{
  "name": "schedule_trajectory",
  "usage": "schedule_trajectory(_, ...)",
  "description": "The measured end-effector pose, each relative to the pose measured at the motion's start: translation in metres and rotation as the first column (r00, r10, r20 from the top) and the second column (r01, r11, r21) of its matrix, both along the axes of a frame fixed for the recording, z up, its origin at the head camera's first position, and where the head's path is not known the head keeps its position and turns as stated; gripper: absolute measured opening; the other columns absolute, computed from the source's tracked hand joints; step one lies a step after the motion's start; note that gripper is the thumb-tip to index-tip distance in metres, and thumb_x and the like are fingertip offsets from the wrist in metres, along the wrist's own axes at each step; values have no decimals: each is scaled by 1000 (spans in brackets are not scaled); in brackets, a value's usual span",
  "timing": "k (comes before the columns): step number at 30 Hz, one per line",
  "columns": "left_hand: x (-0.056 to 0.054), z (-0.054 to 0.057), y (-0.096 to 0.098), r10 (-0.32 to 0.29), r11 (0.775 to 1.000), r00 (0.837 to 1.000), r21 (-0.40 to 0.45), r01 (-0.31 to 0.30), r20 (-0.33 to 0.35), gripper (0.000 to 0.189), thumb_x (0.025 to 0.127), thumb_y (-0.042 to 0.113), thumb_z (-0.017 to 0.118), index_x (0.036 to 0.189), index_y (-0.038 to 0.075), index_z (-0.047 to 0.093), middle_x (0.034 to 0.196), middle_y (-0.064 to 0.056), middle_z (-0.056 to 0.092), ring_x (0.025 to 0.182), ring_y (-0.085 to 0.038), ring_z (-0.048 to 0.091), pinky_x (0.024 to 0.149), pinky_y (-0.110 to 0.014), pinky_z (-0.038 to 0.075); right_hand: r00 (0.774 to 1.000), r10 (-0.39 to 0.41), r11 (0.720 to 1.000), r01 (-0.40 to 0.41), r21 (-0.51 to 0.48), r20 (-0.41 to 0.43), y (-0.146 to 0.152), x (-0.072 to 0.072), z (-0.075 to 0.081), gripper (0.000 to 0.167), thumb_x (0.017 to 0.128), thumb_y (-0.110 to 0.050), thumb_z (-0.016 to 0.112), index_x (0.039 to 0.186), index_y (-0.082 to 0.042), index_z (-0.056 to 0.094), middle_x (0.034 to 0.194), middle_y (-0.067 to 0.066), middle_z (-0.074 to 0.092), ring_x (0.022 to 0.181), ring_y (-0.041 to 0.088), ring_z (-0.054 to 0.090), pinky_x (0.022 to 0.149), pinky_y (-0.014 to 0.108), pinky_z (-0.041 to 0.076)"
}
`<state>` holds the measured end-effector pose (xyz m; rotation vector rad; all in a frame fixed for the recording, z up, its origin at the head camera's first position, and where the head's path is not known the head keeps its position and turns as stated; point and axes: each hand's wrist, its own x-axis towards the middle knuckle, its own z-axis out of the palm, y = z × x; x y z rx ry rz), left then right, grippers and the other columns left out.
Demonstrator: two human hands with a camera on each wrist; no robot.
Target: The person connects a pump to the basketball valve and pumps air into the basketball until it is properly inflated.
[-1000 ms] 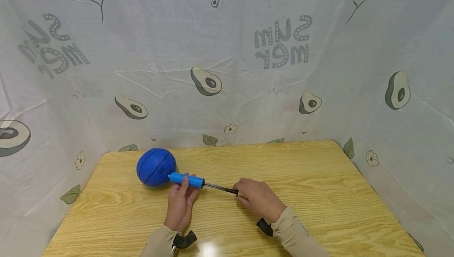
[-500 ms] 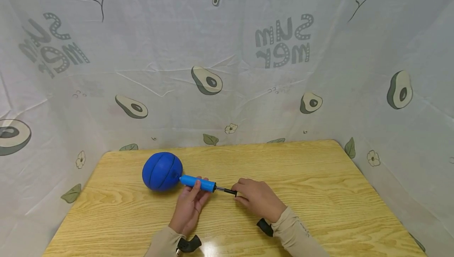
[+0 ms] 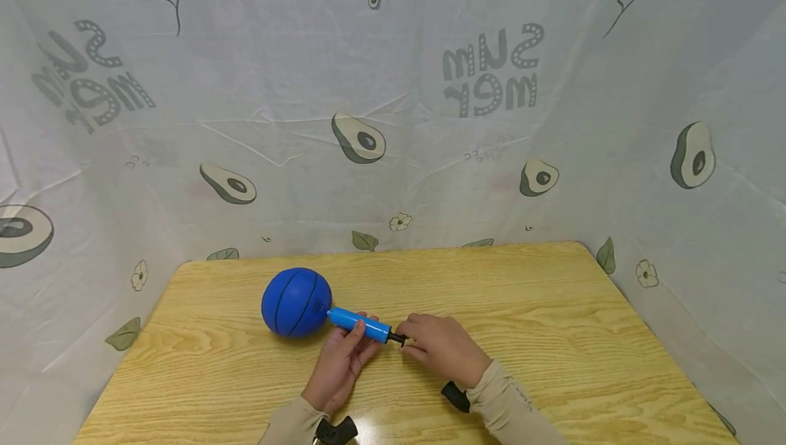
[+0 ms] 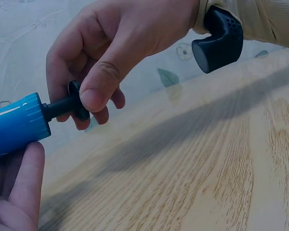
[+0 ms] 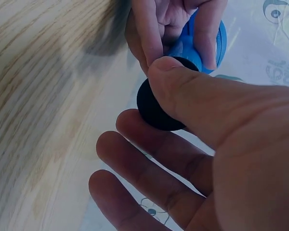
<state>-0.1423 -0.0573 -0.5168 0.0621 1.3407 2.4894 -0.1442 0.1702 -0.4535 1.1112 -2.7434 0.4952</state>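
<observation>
A blue ball [image 3: 295, 303] with black seam lines sits on the table, left of both hands. My left hand [image 3: 345, 363] grips the light-blue barrel of a hand pump [image 3: 359, 323], thumb on top and fingers beneath. The pump's nozzle end meets the ball's right side. My right hand [image 3: 443, 348] pinches the black handle [image 4: 77, 100] between thumb and fingers. Only a short black stretch of the plunger shows between barrel and handle. In the right wrist view the round handle end [image 5: 156, 108] lies under the thumb, while the other fingers are spread loosely.
The wood-grain table [image 3: 522, 295] extends to both sides of the hands. Behind it and at the sides hangs a pale cloth [image 3: 393, 76] printed with avocados, leaves and lettering. Each wrist carries a black camera mount [image 3: 456, 397].
The plunger has gone into the barrel, its silver rod now out of sight. My left hand, the pump barrel and the ball have shifted right, toward the nearly still right hand.
</observation>
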Motion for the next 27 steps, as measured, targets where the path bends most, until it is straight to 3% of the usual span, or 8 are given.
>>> schedule_trajectory(10, -3, 0, 0, 81, 996, 997, -31, -81, 11, 64, 110, 30, 55, 153, -6, 25, 147, -21, 48, 121, -16, 64, 105, -34, 54, 998, -40, 999, 41, -9, 45, -4, 2, 0, 17, 98, -28, 75, 110, -17, 73, 91, -3, 68, 65, -2, 48, 53, 18, 42)
schedule_trajectory(18, -5, 0, -1, 124, 991, 992, -42, -125, -6, 58, 110, 28, 54, 150, -8, 31, 136, -15, 57, 113, -15, 66, 99, -33, 58, 992, -65, 998, 68, -19, 112, -5, 3, 2, 18, 99, -33, 73, 110, -19, 72, 91, -6, 69, 72, -1, 59, 58, 19, 49)
schedule_trajectory(27, -8, 1, -7, 184, 982, 983, -38, -184, -5, 62, 109, 29, 56, 152, -9, 30, 138, -15, 58, 112, -14, 67, 97, -32, 58, 988, -59, 998, 63, -24, 140, -3, 3, 3, 10, 100, -29, 72, 96, -22, 66, 83, -13, 62, 65, -3, 50, 53, 19, 44)
